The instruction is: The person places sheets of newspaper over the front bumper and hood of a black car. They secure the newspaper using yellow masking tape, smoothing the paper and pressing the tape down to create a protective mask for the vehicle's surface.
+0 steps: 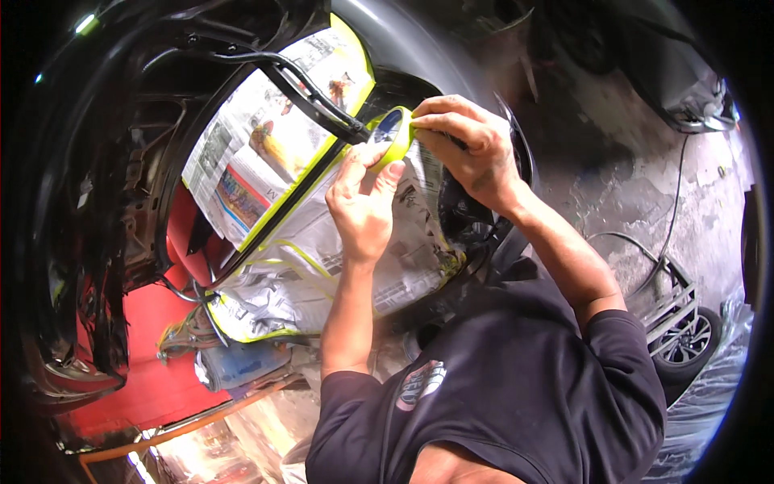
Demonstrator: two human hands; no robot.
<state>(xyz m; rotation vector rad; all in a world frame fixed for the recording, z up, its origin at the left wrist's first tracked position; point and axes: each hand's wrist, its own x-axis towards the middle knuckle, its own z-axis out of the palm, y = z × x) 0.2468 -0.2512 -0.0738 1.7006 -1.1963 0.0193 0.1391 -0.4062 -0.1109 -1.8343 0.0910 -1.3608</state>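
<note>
A roll of yellow-green masking tape (401,147) is held up in front of me. My left hand (359,206) is closed round its near left side, the thumb on the rim. At the roll's upper right edge, my right hand (476,149) pinches with thumb and fingertips; whether a loose tape end is between them, I cannot tell. Behind the hands, newspaper sheets (278,137) edged with the same coloured tape cover part of a black car body. Crumpled newspaper (379,270) covers the lower opening below a dark strip. A black hinge arm (318,109) ends close to the roll.
Black curved car panels (387,32) surround the papered area. Red bodywork (133,355) and a rolled blue bundle (242,365) lie at lower left. On the right are a wheel (685,339), a cable (679,189) on the worn floor, and clear plastic sheeting (709,403).
</note>
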